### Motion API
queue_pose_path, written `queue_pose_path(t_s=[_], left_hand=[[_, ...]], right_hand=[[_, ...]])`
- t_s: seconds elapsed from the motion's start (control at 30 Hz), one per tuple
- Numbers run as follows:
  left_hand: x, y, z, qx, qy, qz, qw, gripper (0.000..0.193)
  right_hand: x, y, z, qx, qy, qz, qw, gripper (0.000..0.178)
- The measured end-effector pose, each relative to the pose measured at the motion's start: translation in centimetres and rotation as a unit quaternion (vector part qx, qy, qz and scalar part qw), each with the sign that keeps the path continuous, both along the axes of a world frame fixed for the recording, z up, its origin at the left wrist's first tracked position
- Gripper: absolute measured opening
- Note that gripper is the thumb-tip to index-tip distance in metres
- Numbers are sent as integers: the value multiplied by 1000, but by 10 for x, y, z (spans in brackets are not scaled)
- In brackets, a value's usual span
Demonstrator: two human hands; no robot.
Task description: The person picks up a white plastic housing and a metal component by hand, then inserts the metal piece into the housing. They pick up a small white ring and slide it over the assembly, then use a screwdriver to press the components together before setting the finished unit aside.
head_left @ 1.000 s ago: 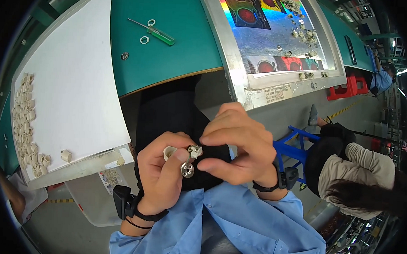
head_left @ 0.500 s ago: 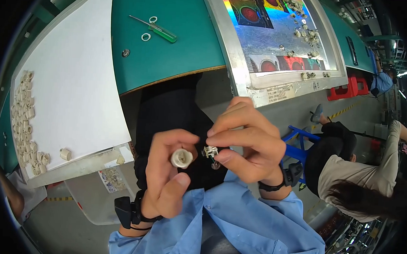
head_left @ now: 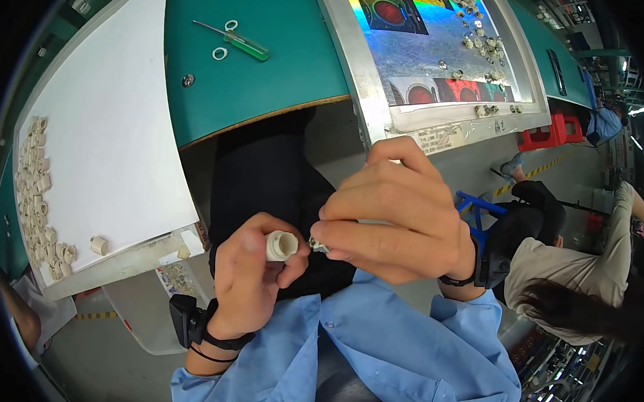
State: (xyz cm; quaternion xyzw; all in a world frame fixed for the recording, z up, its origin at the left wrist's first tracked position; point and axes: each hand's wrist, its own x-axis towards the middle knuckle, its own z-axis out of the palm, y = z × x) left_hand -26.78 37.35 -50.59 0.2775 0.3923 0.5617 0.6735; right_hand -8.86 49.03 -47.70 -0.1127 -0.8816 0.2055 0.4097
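Note:
My left hand (head_left: 250,280) pinches a small white plastic ring (head_left: 281,245) between thumb and fingers, its opening facing right. My right hand (head_left: 397,215) is closed on a small metal part (head_left: 318,245), held right beside the ring's opening. Both hands hover over my lap, in front of the edge of the green table (head_left: 269,84). Blue sleeves cover my forearms, and each wrist carries a black band.
A white sheet (head_left: 109,127) on the left bears several white rings (head_left: 38,203) along its edge. A green-handled screwdriver (head_left: 235,43) and two loose rings lie on the table. A metal-framed tray (head_left: 443,55) holds small metal parts. Another person (head_left: 584,277) sits at right.
My hands have shifted slightly lower. The left hand has turned the white ring so its opening faces the right hand, and the metal part has come up against it.

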Motion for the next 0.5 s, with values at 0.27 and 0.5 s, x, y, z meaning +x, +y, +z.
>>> queue_pose_path(t_s=[0.27,0.5], left_hand=[[-2,3,6,-176,20,-40,983,61],[-3,0,11,-214,20,-60,975,61]], right_hand=[[-9,4,-12,94,-1,53,994,16],[-7,-6,-16,53,-28,38,997,17]])
